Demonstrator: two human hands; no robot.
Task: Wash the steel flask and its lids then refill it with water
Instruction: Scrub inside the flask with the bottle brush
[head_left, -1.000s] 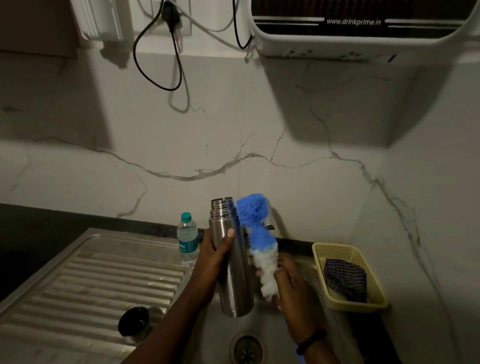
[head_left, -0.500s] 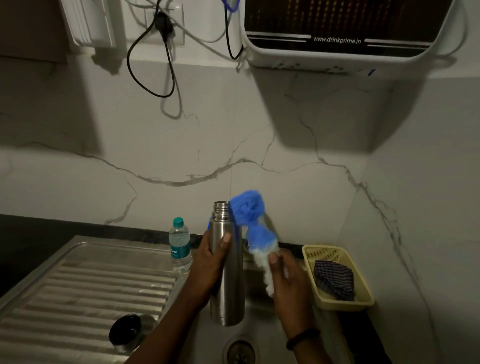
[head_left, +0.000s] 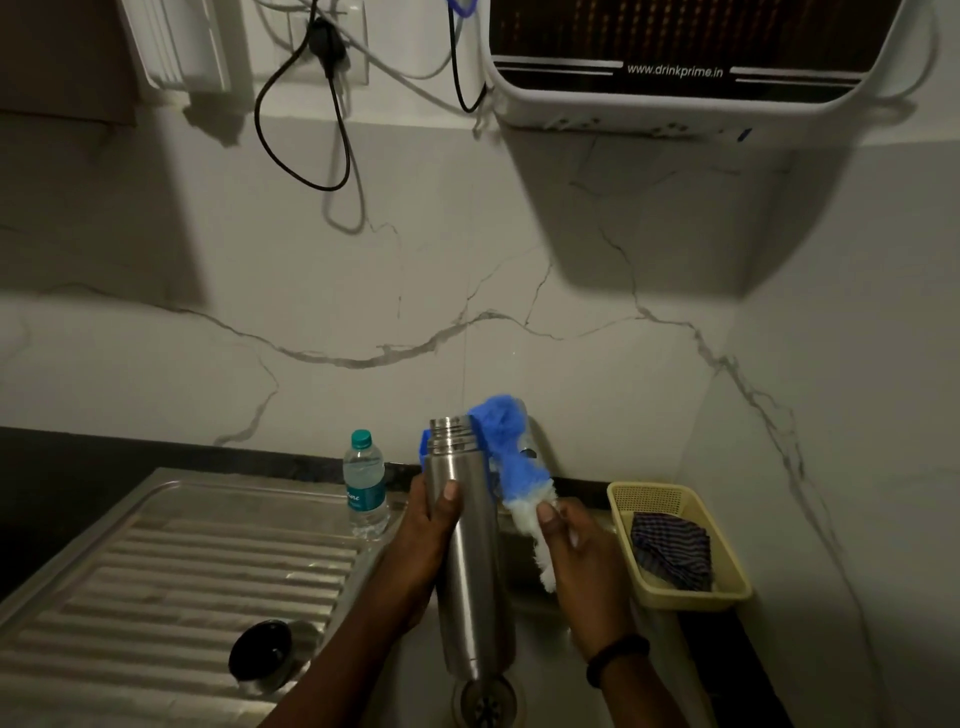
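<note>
My left hand (head_left: 426, 525) grips the steel flask (head_left: 475, 561) upright over the sink, its threaded mouth open at the top. Beside it, my right hand (head_left: 582, 561) holds a blue and white bottle brush (head_left: 511, 467) by its white lower part. The brush's blue head leans against the flask's neck just outside the mouth. A dark round lid (head_left: 262, 657) lies on the steel draining board (head_left: 156, 571) at the lower left. The sink drain (head_left: 485, 701) shows below the flask.
A small plastic water bottle (head_left: 364, 486) stands at the back of the draining board. A yellow basket (head_left: 691, 597) holding a striped cloth sits right of the sink. A water purifier (head_left: 675, 62) and hanging cables are mounted on the marble wall above.
The brush has tilted left, its blue head now against the flask's neck. My right hand has slid up the white bristles. The flask stays upright in my left hand.
</note>
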